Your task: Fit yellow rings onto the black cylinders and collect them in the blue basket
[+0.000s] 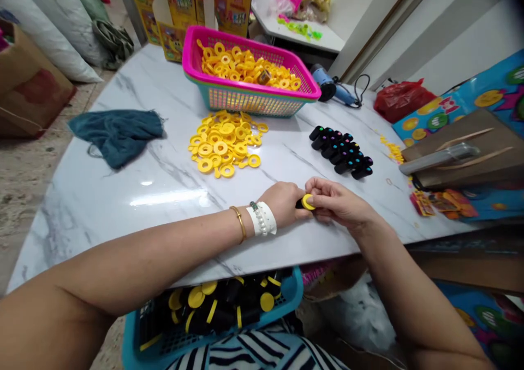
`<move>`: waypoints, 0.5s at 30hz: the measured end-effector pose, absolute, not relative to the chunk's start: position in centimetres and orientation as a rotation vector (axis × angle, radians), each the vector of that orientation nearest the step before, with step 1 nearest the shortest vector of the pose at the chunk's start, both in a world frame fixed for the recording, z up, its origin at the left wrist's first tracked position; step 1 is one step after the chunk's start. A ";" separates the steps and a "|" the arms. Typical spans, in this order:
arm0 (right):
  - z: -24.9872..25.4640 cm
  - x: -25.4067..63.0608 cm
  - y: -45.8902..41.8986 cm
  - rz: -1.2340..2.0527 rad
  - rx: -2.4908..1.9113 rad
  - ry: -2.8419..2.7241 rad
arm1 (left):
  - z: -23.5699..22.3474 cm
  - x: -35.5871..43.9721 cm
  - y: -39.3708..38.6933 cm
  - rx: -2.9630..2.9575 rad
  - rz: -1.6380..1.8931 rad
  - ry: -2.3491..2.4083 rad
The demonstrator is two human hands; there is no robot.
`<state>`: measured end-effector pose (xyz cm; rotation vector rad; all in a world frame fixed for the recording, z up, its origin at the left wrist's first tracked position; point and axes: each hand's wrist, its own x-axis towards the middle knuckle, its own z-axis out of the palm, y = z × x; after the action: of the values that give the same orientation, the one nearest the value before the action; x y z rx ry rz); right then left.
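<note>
In the head view, the person's left hand (282, 203) is curled around a small black plastic piece (299, 203), most of which the fingers hide; the right hand (335, 201) meets it from the other side, its thumb on a small round yellow plastic cap (308, 201) that sits against the end of the black piece; both hands are thus grasping, the left the black piece and the right the yellow cap, near the front edge of a glossy white marbled table (123, 206); how far the cap is seated cannot be told.

Beyond the left hand lies a loose heap of flat yellow plastic rings (223, 143); just behind the heap stands a rectangular plastic basket with a bright pink rim and teal lattice walls (262, 105), filled with more yellow pieces; beyond the right hand, short black cylinders with small coloured dots on their ends (341, 150) stand or lean close together; a crumpled dark blue cloth (118, 135) lies to the left of the yellow heap; a knotted red plastic bag (401, 100) rests toward the far right; below the table's front edge, a blue plastic lattice basket (297, 293) holds many black pieces, several bearing yellow discs.
</note>
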<state>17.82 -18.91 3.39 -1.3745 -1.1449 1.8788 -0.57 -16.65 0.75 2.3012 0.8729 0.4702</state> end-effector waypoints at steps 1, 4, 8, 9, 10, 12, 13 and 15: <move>3.4 17.7 -18.8 1.876 -1.388 -1.158 | 0.7 -0.5 -16.6 2.295 0.464 0.876; 3.0 17.3 -19.3 1.774 -1.423 -1.222 | 0.9 -0.4 -16.5 2.272 0.446 0.884; 2.5 16.4 -21.5 1.532 -1.380 -1.391 | 1.5 -1.0 -17.1 2.258 0.375 0.948; 2.4 16.0 -22.2 1.472 -1.373 -1.445 | 1.6 -1.3 -17.4 2.263 0.349 0.961; 2.3 15.6 -23.0 1.399 -1.378 -1.501 | 1.7 -1.6 -17.8 2.269 0.322 0.956; 2.1 14.8 -25.1 1.210 -1.404 -1.615 | 1.8 -2.3 -19.1 2.292 0.252 0.918; 2.1 14.5 -26.5 1.115 -1.410 -1.671 | 2.0 -2.6 -19.9 2.322 0.197 0.880; 1.7 14.4 -29.5 0.980 -1.397 -1.761 | 2.6 -3.1 -21.9 2.422 0.036 0.754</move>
<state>14.41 -29.54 1.69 -1.3965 -1.7611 0.9796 -3.07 -21.87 2.64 2.4216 0.7539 0.0360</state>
